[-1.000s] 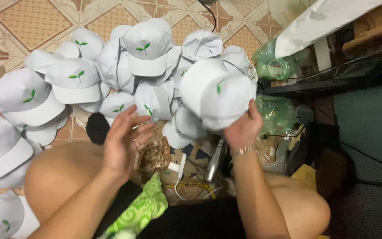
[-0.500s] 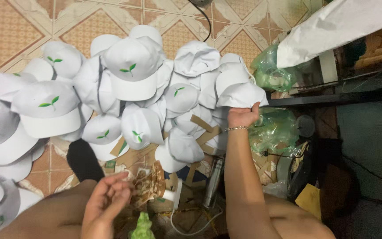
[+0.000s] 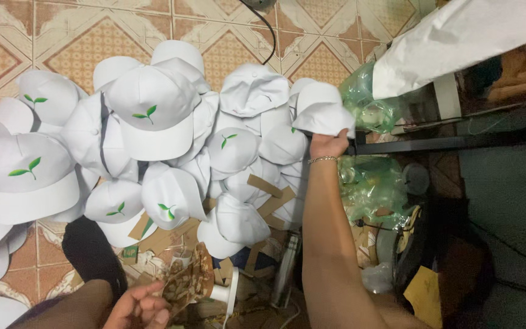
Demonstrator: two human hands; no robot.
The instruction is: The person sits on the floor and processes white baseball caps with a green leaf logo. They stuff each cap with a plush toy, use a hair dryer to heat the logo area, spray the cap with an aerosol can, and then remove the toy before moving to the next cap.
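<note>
On the left, the white caps with green leaf emblems (image 3: 147,116) are lying in a loose heap across the patterned tiled floor (image 3: 7,36), several overlapping and leaning on their neighbours. The heap is looking unstable — any nudge at its right edge could send the top caps sliding off or crush a brim underneath.

Low in the view, the left hand (image 3: 138,307) is resting near the knee with its fingers loosely curled, holding nothing that I can make out, just beside a brown crumpled wrapper (image 3: 187,283) and strips of cardboard (image 3: 269,198). That clutter is sitting right under the heap, so a falling cap could be landing in scraps and picking up dirt.

Further right, the right hand (image 3: 329,143), a thin bracelet at the wrist, is stretching out at arm's length and pinching a white cap (image 3: 322,113) by its lower edge. The cap is sitting just above the knuckles, touching the fingers, at the right end of the heap. The grip is looking shallow — it could be slipping, dropping the cap against the green plastic bags (image 3: 366,103) or the dark metal frame (image 3: 433,143) just beside it, where it could snag.
</note>
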